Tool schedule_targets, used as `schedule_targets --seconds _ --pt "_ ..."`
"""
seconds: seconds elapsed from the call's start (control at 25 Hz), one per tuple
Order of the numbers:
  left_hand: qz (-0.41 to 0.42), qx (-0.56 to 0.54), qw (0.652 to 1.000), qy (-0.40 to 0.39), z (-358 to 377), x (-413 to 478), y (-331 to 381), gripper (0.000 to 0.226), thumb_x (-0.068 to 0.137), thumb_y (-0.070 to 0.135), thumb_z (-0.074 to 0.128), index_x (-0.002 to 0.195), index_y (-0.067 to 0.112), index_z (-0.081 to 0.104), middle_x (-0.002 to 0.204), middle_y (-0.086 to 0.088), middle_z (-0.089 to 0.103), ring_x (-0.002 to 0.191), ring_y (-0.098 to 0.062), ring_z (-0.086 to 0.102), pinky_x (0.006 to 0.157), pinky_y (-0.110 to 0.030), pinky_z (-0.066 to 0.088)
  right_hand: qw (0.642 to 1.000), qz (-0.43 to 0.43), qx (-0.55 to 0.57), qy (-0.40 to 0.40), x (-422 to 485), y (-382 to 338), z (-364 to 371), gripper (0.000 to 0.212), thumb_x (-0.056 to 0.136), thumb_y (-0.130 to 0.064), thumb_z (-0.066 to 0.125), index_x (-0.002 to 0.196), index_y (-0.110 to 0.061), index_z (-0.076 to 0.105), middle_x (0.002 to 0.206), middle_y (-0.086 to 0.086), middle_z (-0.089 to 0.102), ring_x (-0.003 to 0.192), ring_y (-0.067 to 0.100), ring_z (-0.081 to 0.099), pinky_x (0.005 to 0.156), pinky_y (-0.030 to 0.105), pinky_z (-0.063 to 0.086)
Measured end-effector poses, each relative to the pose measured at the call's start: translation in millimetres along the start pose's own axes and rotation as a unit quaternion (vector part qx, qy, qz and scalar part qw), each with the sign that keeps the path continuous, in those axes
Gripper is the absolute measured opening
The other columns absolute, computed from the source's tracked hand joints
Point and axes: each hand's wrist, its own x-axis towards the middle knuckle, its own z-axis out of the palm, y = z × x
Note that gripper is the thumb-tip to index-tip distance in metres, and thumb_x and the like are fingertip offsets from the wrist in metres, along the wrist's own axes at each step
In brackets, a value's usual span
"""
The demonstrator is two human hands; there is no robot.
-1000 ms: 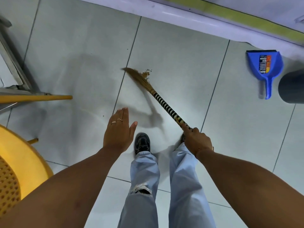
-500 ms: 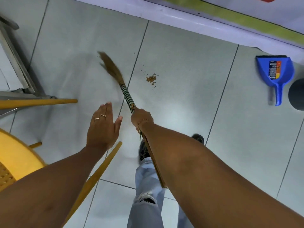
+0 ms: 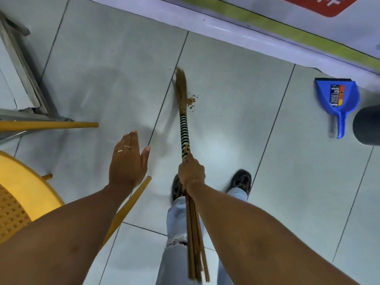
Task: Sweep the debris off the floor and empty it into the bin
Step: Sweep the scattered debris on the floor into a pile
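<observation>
On the grey tiled floor (image 3: 226, 130) in front of your feet, a small pile of brown crumbs (image 3: 190, 101) lies just beside the bristle end of your broom (image 3: 181, 89), touching its right edge. Your right hand (image 3: 191, 172) is closed around the broom where the black and white striped wrap ends and the bare sticks begin. Your left hand (image 3: 128, 161) holds nothing; it is flat and spread wide, hanging over the floor. The broom looks light, and its grassy tip is soft and bendy, so press gently and use short strokes. The crumbs are tiny, dry and loose, so I think a hard flick would scatter them. Holding near the striped part gives you good control. The blue dustpan (image 3: 337, 95) lies well apart to the right, near the dark bin (image 3: 367, 126). Nothing is in the dustpan yet, so the job is at an early stage.
</observation>
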Motion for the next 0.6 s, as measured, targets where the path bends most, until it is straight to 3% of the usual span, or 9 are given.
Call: schedule_targets --seconds 0.12,0.28,0.44,0.6 --pt "-0.071 -0.032 0.997 0.019 9 -18 -1 0.054 0.096 0.028 0.039 0.137 -0.006 0.029 0.139 -0.030 0.041 0.131 -0.042 0.037 0.111 -0.051 0.032 0.990 -0.082 -0.114 0.015 -30 51 -10 0.048 0.099 -0.026 0.029 0.146 -0.033 0.023 0.107 0.021 0.065 0.097 0.039 0.062 0.080 0.041 0.049" --pt "-0.101 -0.035 0.994 0.008 25 -36 1 0.054 0.095 0.026 0.041 0.137 -0.006 0.029 0.139 -0.030 0.041 0.131 -0.041 0.036 0.111 -0.050 0.032 0.946 -0.152 -0.282 -0.056 -22 99 -24 0.052 0.100 -0.024 0.030 0.148 -0.036 0.015 0.102 0.020 0.064 0.083 0.035 0.061 0.065 0.035 0.038" --pt "-0.087 -0.040 0.995 -0.021 44 -56 22 0.056 0.094 0.033 0.034 0.133 -0.008 0.034 0.133 -0.032 0.047 0.125 -0.044 0.043 0.106 -0.051 0.036 0.888 -0.200 -0.395 -0.122 -31 121 -27 0.057 0.098 -0.018 0.031 0.150 -0.031 0.012 0.113 0.021 0.060 0.098 0.037 0.061 0.067 0.037 0.039" --pt "-0.051 -0.046 0.996 -0.050 59 -68 51 0.063 0.090 0.039 0.031 0.130 -0.009 0.038 0.128 -0.033 0.052 0.120 -0.046 0.049 0.102 -0.053 0.042 0.892 -0.159 -0.402 -0.132 -24 125 -24 0.053 0.096 -0.013 0.031 0.147 -0.023 0.023 0.115 0.021 0.061 0.104 0.038 0.059 0.070 0.038 0.042"
